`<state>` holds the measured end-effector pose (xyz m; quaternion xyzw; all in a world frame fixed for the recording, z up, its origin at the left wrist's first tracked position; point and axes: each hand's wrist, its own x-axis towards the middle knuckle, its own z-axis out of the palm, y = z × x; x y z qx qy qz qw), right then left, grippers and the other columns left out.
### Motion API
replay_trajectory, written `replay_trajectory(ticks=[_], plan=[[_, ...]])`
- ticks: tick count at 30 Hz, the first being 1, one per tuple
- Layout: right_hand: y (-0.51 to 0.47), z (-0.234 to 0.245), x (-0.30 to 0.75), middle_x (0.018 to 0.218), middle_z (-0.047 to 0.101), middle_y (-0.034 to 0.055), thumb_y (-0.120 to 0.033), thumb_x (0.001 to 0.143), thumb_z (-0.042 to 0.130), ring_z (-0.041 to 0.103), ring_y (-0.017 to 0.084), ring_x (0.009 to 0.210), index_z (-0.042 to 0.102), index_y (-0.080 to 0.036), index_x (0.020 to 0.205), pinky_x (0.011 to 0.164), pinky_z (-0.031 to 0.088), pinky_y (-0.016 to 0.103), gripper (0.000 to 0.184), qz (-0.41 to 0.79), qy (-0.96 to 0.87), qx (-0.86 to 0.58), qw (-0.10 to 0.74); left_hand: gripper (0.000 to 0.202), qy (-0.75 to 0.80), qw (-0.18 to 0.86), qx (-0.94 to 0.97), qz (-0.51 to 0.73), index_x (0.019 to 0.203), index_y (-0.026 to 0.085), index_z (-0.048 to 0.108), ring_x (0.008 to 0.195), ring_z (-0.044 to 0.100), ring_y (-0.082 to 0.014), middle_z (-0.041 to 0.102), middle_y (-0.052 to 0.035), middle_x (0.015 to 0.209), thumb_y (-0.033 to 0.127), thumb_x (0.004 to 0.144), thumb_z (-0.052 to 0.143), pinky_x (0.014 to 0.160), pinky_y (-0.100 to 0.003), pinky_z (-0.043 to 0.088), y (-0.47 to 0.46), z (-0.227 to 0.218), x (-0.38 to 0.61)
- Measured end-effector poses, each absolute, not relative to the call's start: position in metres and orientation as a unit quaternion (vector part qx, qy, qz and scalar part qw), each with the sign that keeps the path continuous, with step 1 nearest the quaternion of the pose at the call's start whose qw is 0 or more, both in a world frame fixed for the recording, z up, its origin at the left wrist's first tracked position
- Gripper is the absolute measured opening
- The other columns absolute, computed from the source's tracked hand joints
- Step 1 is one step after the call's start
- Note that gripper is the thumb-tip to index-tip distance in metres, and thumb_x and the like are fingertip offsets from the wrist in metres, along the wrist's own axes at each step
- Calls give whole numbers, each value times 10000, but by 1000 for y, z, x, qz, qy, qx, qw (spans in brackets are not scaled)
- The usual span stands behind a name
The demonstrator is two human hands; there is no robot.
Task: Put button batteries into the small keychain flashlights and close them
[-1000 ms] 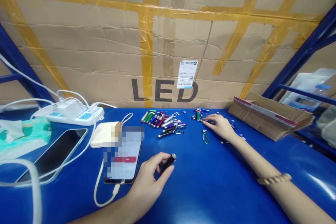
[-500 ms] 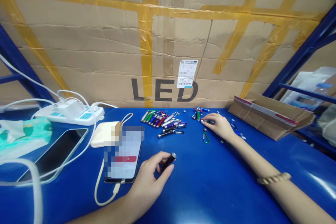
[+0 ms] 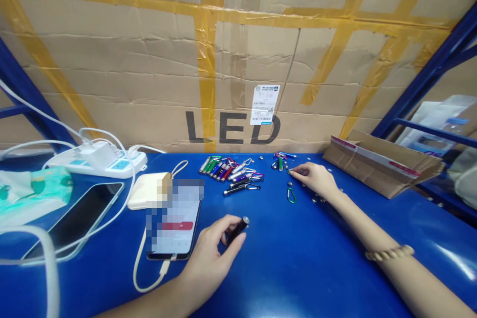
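Note:
My left hand (image 3: 212, 253) is closed around a small black flashlight (image 3: 237, 230), its round silver-coloured end pointing up and away. Farther off, at the right, my right hand (image 3: 316, 179) reaches down to the table with thumb and fingertips pinched together. Whatever is in that pinch is too small and too covered to name. Close to its fingertips are a green carabiner clip (image 3: 291, 196) and a short green tube (image 3: 280, 164). Left of these lies a row of coloured mini flashlights (image 3: 223, 171) with clips, a black one (image 3: 235, 189) nearest me.
A phone (image 3: 175, 223) on a cable, a cream power bank (image 3: 149, 190), a dark-screened phone (image 3: 80, 218) and a white power strip (image 3: 126, 164) occupy the left. An open cardboard box (image 3: 380, 166) stands at right. A big taped carton (image 3: 149, 74) walls off the back.
My right hand has shifted slightly right, and its fingers have drawn closer together. A dark piece that showed between them is now hardly visible. My left hand stays put with the flashlight.

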<state>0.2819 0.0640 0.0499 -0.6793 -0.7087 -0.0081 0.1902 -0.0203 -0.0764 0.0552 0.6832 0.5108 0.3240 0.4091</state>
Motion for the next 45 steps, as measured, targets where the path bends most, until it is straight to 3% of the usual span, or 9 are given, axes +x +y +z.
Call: replay_trajectory(ticks=[5, 11, 17, 23, 27, 31, 34, 45], plan=[[64, 50, 277, 822, 717, 20, -410, 761, 592, 651, 189, 726, 749, -262, 803, 532, 420, 228, 220, 15, -689, -699, 189, 201, 508, 411, 684, 325, 948, 202, 610, 675, 503, -160, 624, -18, 807, 317, 847, 481, 646, -259, 402, -77, 54, -21], [67, 48, 279, 697, 715, 16, -436, 744, 612, 653, 179, 637, 747, -228, 779, 490, 420, 217, 251, 74, -679, -707, 187, 193, 510, 409, 682, 327, 948, 210, 613, 671, 502, -157, 624, -12, 809, 314, 848, 485, 639, -254, 404, -76, 55, -20], [67, 49, 280, 639, 707, -4, -362, 732, 633, 626, 150, 545, 732, -216, 707, 472, 423, 204, 179, 108, -704, -675, 195, 202, 516, 408, 679, 326, 942, 204, 611, 667, 503, -161, 624, -18, 803, 327, 843, 484, 618, -250, 411, -77, 57, -19], [51, 67, 259, 833, 704, 57, -326, 739, 622, 635, 221, 760, 699, -192, 729, 630, 460, 291, 155, 20, -728, -633, 264, 214, 514, 412, 672, 338, 932, 207, 585, 774, 548, -181, 627, -32, 874, 345, 867, 434, 646, -248, 431, -78, 61, -19], [16, 81, 216, 800, 712, 19, -318, 803, 596, 646, 167, 749, 681, -210, 768, 730, 478, 290, 142, 20, -796, -493, 350, 237, 516, 427, 662, 336, 882, 211, 562, 836, 560, -191, 618, -22, 861, 371, 889, 387, 680, -248, 433, -80, 67, -20], [-25, 87, 174, 730, 710, 2, -210, 816, 624, 645, 140, 661, 674, -202, 815, 638, 478, 280, 50, 66, -860, -289, 416, 242, 505, 436, 663, 339, 857, 209, 556, 796, 556, -179, 605, -6, 818, 367, 898, 379, 675, -241, 426, -79, 67, -21], [-40, 85, 160, 773, 713, 19, -160, 821, 619, 643, 136, 667, 668, -188, 888, 623, 477, 282, 87, 109, -870, -217, 430, 221, 481, 436, 677, 347, 867, 204, 574, 828, 565, -180, 610, -9, 843, 336, 900, 399, 707, -239, 423, -77, 64, -21], [-40, 81, 163, 833, 646, 46, -174, 845, 585, 604, 120, 762, 668, -164, 894, 701, 500, 233, 97, 235, -874, -225, 361, 167, 476, 426, 679, 363, 879, 200, 610, 779, 568, -163, 625, -3, 833, 260, 890, 454, 693, -221, 409, -79, 60, -21]])
